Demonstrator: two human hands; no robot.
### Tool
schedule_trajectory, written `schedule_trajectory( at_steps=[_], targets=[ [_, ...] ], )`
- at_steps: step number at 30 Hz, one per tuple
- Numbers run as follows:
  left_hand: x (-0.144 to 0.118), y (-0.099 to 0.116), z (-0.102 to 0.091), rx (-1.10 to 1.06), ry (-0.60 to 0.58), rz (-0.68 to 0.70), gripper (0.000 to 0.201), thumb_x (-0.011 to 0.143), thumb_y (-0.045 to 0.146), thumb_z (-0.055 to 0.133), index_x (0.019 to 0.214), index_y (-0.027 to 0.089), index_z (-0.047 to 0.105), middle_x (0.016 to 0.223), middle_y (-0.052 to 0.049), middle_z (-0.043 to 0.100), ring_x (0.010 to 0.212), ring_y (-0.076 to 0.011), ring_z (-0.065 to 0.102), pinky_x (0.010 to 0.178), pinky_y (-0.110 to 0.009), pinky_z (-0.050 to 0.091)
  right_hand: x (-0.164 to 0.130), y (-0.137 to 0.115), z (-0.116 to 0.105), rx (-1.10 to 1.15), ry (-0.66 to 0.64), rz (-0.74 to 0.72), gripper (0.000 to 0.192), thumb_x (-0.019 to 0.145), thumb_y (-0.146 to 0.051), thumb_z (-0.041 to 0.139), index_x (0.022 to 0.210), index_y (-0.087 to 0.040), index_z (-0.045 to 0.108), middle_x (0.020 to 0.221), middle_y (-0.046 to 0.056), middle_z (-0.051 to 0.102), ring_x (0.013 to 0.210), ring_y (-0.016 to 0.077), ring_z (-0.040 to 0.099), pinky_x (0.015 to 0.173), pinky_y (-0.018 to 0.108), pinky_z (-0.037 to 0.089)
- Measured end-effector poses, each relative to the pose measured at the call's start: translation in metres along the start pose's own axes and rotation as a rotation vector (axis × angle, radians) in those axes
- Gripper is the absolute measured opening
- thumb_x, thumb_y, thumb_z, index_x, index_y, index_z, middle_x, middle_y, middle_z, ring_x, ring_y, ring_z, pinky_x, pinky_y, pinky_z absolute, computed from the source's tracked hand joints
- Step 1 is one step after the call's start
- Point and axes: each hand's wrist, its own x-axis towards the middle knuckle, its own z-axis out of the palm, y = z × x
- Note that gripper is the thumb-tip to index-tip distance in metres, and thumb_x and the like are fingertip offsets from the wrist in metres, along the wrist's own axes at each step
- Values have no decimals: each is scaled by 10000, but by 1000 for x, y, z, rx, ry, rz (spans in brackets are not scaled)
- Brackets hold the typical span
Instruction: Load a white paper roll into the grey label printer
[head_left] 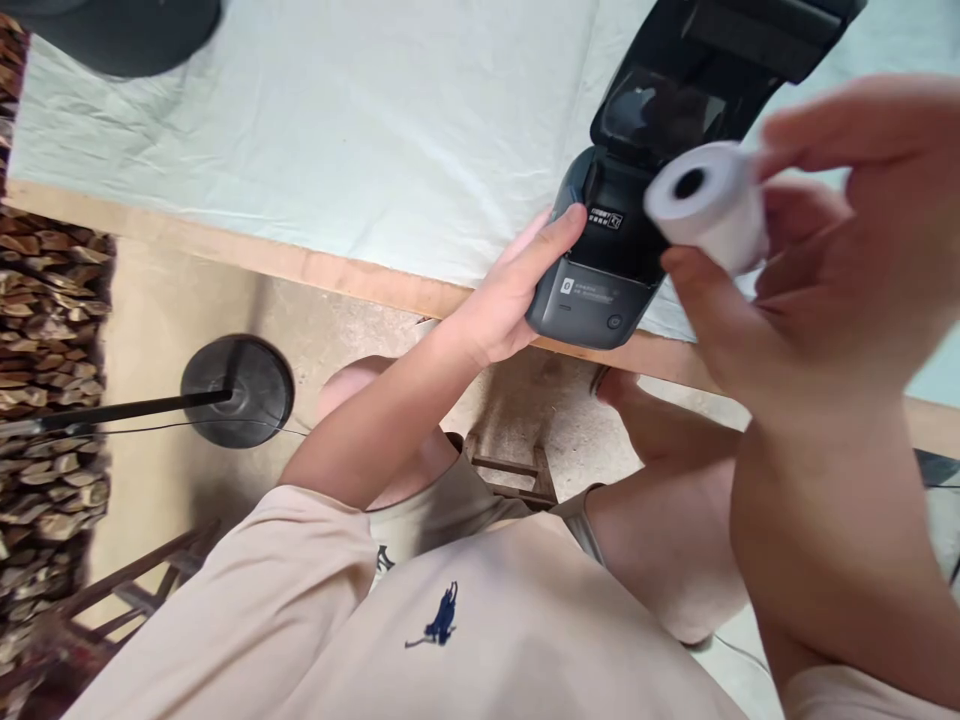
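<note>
Steadying the dark grey plastic label printer (600,290) at the pale-clothed tabletop (337,150) edge, left hand (510,300) gripping its side. Pinching the small white paper roll (709,205) between right hand (810,260) fingertips, just above the printer's open bay. Keeping the roll's core level likely helping it seat cleanly.

Person wore a loose beige short-sleeved cotton T-shirt (487,640), plain weave, soft folds across the chest. Small navy-blue embroidered emblem (437,617) sat on the chest, irregular figure shape. Sleeve (262,580) ended above the elbow; both forearms bare. Light beige shorts (442,510) with a small dark mark near the hem. Knees bare. No watch or rings seen on either hand.
</note>
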Motion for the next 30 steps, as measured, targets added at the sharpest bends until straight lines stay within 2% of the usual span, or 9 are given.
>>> schedule_trajectory(
  at_steps=[3,6,14,18,20,22,24,27,30],
  targets=[
    [0,1,2,-12,-11,-2,288,869,425,463,973,192,595,876,-22,636,804,-128,625,694,-215,522,11,7,4,-271,-135,-68,387,779,-169,542,1140,-307,515,1093,7,533,982,140,527,873,349,500],
    [-2,4,2,-42,-26,-21,187,871,342,478,979,212,558,846,-9,626,717,-100,600,640,-200,506,11,17,9,-386,-171,4,244,792,-216,543,1029,-270,554,1003,15,567,938,153,544,835,361,468],
    [-2,4,-1,-120,18,-24,229,849,406,504,902,193,570,752,20,593,707,-91,610,655,-196,496,-1,22,20,-308,-36,-104,67,802,-282,557,821,-257,617,831,-42,601,933,134,584,907,388,441],
    [-2,7,-5,-98,-14,-19,74,827,233,531,849,169,562,725,32,585,669,-68,604,631,-168,478,-4,21,23,-218,-115,-232,69,746,-288,622,797,-241,623,853,-40,619,933,156,580,875,398,432],
    [-3,7,-6,-63,-13,-14,107,800,166,548,906,176,557,760,30,599,735,-85,626,656,-169,489,-5,19,22,-112,-57,-199,71,750,-290,618,780,-226,621,811,-26,615,876,146,583,850,385,446],
    [-2,7,-7,-28,-20,-2,212,782,144,563,989,184,547,842,13,620,858,-129,645,719,-198,515,-4,17,20,-24,75,-113,97,799,-289,559,856,-241,621,855,-10,595,876,127,572,812,348,478],
    [-2,5,-9,3,-56,0,299,758,125,582,1046,190,535,888,3,617,934,-169,643,758,-235,532,-2,17,17,18,173,-13,214,827,-299,520,1033,-278,576,1055,-1,545,1045,132,538,850,313,507],
    [-1,2,-10,47,-95,-9,392,717,86,597,1084,201,520,875,11,594,926,-185,646,728,-244,540,4,24,15,157,147,70,432,833,-347,511,1250,-318,402,1323,-27,375,1317,161,371,1053,310,454],
    [-1,1,-10,76,-59,-22,417,699,66,595,1083,213,526,851,27,588,886,-168,658,707,-226,538,8,36,12,392,131,151,430,874,-382,386,1294,-329,314,1209,-18,468,1271,167,436,1052,370,443]
  ],
)
